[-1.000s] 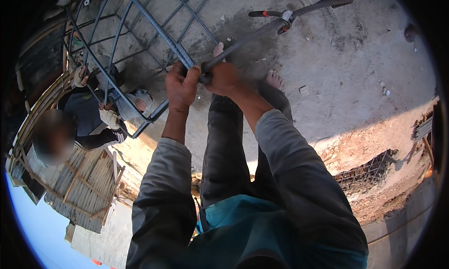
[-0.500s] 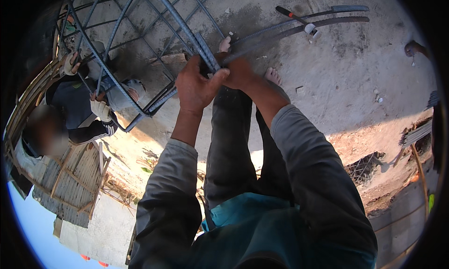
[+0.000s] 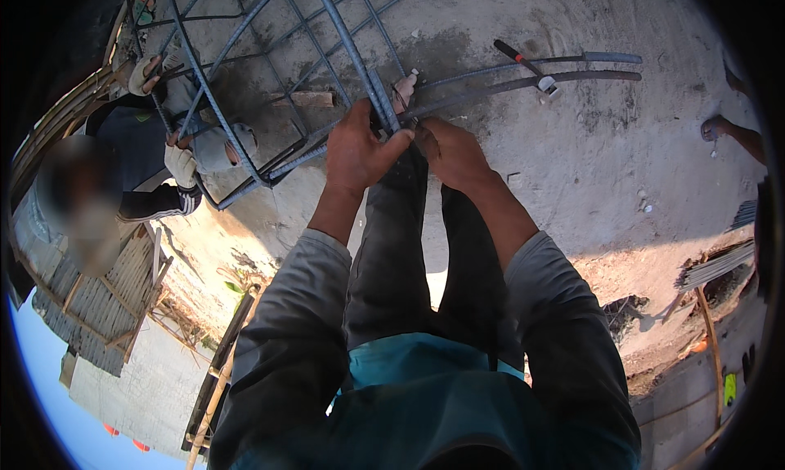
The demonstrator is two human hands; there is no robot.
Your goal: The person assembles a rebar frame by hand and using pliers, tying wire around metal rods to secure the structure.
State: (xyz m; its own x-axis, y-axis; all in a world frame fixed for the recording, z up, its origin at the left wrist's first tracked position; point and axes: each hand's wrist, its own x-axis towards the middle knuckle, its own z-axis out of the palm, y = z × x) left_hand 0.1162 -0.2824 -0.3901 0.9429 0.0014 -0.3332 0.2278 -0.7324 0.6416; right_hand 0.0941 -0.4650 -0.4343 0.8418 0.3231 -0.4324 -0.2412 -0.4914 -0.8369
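My left hand [image 3: 357, 154] is closed around a steel reinforcing bar [image 3: 347, 41] of a rebar cage [image 3: 219, 69], its thumb pointing to the right along the bar's lower end. Close beside it, my right hand [image 3: 458, 155] has its fingers curled at the joint where the bars meet. Whatever its fingertips pinch is hidden. From that joint a dark bar [image 3: 523, 83] curves off to the right, with a second ribbed bar [image 3: 491, 71] just beyond it.
A hammer [image 3: 546, 84] with a red and black handle lies across the right-hand bars. At left, a co-worker's gloved hands [image 3: 180, 159] hold the cage. Another person's bare foot [image 3: 715, 128] shows at far right. Corrugated sheets [image 3: 100, 323] stand lower left.
My right hand has drawn back to the right, from behind the bar to beside my left hand. My left hand keeps its hold. The view has shifted slightly, and more of the far-right person shows.
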